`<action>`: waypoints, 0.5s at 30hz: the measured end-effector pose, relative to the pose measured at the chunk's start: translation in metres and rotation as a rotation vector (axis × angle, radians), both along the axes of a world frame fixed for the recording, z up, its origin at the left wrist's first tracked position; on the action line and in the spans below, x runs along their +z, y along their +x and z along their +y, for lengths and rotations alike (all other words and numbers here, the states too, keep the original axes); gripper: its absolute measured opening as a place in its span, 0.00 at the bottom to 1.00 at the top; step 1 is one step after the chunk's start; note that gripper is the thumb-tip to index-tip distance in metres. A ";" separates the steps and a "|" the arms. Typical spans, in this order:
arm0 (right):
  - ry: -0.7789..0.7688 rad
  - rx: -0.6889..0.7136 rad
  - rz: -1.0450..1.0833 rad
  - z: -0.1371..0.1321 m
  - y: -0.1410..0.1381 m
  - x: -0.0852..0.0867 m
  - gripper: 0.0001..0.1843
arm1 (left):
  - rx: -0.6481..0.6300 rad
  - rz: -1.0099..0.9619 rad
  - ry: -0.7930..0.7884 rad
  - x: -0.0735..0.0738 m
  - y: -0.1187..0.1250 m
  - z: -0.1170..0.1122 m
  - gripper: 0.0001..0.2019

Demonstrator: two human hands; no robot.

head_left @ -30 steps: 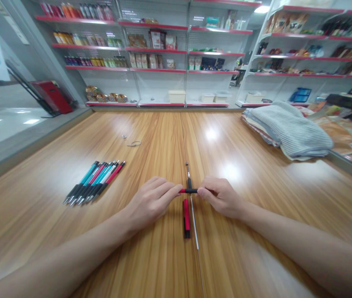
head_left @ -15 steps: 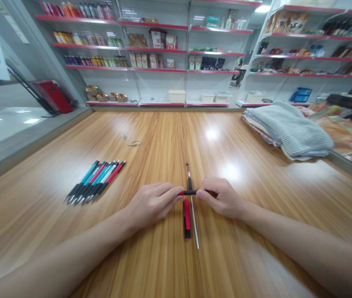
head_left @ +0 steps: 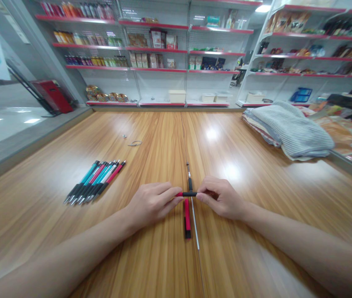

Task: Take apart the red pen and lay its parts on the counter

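My left hand pinches the red end of a pen, and my right hand pinches its opposite, black end. The pen lies level between my fingertips, just above the wooden table. My right fingertips hide its far end. Beneath it lies a red and black pen barrel piece, with a thin white ink refill alongside. Beyond my hands a black grip piece and small pen parts form a line along the table's seam.
Several assembled pens in teal, red and white lie in a row at the left. A wire ring and a small metal bit lie farther back. Folded cloths and packets are at the right. Stocked shelves stand behind.
My left fingers have shifted slightly, so a little more of the pen's red part shows. The pen has dipped a touch. The loose parts have stayed in place.
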State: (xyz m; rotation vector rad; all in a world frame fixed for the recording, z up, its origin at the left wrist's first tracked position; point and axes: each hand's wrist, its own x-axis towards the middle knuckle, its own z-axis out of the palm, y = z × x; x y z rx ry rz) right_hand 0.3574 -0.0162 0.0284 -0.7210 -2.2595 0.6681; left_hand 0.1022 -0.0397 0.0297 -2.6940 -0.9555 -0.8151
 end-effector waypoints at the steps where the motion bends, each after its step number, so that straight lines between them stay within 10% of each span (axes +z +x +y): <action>1: -0.003 0.001 0.008 0.000 0.000 0.000 0.07 | 0.001 0.000 0.003 0.000 0.000 0.000 0.07; 15: 0.012 -0.002 -0.011 -0.001 0.000 0.000 0.07 | 0.007 0.002 0.009 -0.001 0.000 0.001 0.08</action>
